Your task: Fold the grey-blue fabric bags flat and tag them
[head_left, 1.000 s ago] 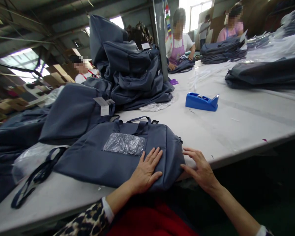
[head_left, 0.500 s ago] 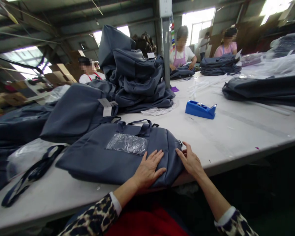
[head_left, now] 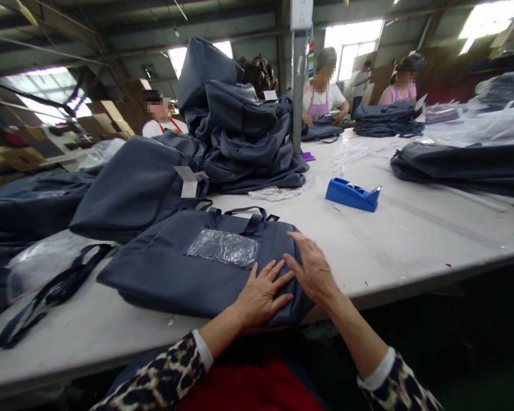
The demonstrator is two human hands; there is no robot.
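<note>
Grey bag (head_left: 175, 268) flat on table (head_left: 411, 240) near front edge. Left hand (head_left: 261, 294) open, palm pressed on bag's near right corner. Right hand (head_left: 312, 271) open, fingers spread, resting beside it. Blue tape dispenser (head_left: 352, 194) well apart.

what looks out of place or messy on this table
A loose dark strap trails off the flat bag beneath both hands, and the bag heap behind slumps untidily.

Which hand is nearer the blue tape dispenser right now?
Right. The right hand lies on the bag's right end, below-left of the tape dispenser; the left hand lies flat on the bag, farther from it.
</note>
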